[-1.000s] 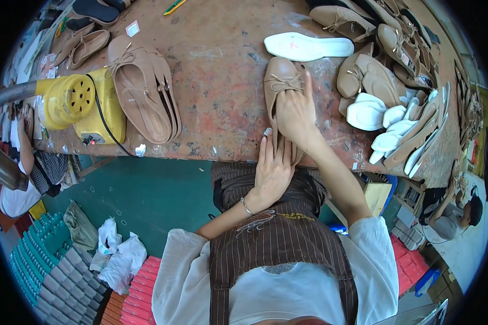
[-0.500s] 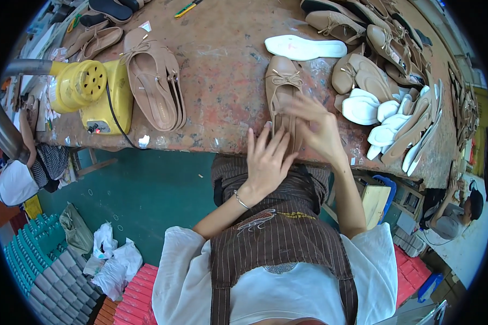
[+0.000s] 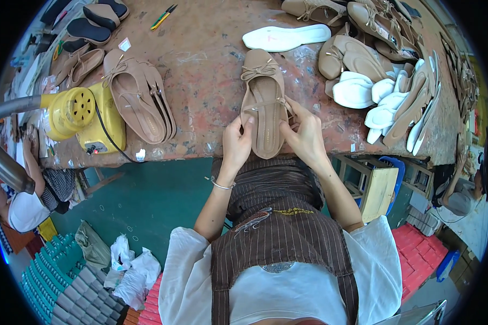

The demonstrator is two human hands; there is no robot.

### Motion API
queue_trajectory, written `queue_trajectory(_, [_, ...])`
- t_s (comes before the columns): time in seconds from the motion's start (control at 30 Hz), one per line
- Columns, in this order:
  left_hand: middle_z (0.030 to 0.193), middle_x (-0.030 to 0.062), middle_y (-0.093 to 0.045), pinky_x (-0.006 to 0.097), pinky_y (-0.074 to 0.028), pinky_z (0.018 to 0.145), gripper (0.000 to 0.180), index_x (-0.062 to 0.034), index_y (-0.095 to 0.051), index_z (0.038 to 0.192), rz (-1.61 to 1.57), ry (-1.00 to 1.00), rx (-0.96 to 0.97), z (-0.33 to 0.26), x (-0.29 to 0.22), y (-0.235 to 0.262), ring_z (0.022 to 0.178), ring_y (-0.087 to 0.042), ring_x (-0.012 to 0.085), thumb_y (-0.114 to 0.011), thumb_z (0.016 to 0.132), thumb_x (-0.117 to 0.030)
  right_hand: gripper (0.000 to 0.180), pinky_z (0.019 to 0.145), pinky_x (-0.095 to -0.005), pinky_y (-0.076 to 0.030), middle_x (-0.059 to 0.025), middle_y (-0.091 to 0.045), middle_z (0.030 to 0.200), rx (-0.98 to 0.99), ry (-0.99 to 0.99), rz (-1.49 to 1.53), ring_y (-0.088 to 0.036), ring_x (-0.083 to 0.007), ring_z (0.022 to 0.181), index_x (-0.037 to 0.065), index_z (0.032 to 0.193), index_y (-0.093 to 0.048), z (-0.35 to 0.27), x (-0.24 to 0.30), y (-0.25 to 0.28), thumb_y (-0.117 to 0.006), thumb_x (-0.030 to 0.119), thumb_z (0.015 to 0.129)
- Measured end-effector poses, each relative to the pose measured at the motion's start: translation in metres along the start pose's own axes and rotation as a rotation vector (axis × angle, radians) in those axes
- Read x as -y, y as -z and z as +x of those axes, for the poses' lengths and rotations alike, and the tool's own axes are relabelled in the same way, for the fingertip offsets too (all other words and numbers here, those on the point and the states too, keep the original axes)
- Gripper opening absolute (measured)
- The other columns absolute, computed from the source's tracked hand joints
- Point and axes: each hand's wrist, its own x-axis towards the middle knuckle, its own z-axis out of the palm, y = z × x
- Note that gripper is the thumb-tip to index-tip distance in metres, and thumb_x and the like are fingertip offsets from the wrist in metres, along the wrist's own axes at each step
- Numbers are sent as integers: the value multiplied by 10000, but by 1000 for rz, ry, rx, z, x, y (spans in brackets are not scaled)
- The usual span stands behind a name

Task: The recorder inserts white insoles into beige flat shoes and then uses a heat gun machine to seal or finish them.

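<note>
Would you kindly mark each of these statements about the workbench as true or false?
1. Both hands hold the tan bow shoe at its heel end. True: the left hand and right hand grip its two sides.
2. The yellow machine sits right of the shoe. False: it sits left.
3. A white insole lies beyond the shoe. True.
4. The shoe rests in the person's lap. False: it lies on the table, at its near edge.

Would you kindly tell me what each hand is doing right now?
Left hand: gripping the tan shoe at its heel edge.
Right hand: gripping the same shoe's other side.
</note>
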Motion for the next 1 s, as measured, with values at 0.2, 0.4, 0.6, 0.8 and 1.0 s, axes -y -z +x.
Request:
queue_trajectory(0.2, [984, 95, -707, 301, -503, 789, 246, 22, -659, 1146, 378, -315, -69, -33, -68, 54, 871, -643, 164, -574, 988, -147, 347, 679, -227, -483, 12, -629, 917, 126, -103, 363, -555, -57, 782, -37, 1249, -608, -6, -3, -1, -542, -36, 909])
queue_trajectory(0.4, [1369, 142, -544, 347, -450, 969, 448, 12, -494, 1368, 170, -255, -857, -10, -40, 163, 1201, -556, 239, -549, 1015, -257, 424, 803, -280, -552, -102, -676, 1099, 157, 250, 545, -650, -125, 945, -40, 1338, -543, 22, 99, -54, -601, 6, 920])
queue_trajectory(0.6, [1560, 92, -364, 431, -338, 1160, 723, -89, -249, 1552, -711, 13, -549, 15, -29, 185, 1402, -398, 271, -348, 1025, -575, 558, 684, -441, -540, -194, -577, 1008, -41, 705, 296, -629, -390, 820, -8, 1364, -474, 56, 134, -173, -619, 33, 827])
queue_trajectory(0.8, [1589, 112, -282, 422, -297, 1182, 855, -70, -224, 1551, -794, -6, -463, 19, -38, 181, 1444, -308, 285, -429, 962, -655, 614, 851, -436, -508, -194, -550, 1113, -87, 745, 97, -585, -384, 997, -41, 1343, -481, 56, 88, -230, -655, 2, 756])
queue_trajectory(1.0, [1506, 144, -396, 393, -366, 1125, 716, -1, -313, 1502, -316, 91, -552, 36, -15, 177, 1365, -417, 258, -425, 1029, -526, 994, 1196, -459, -229, -306, -145, 1568, -5, 349, 47, -194, -419, 1473, -32, 1530, -123, 45, 85, -224, -747, 257, 811])
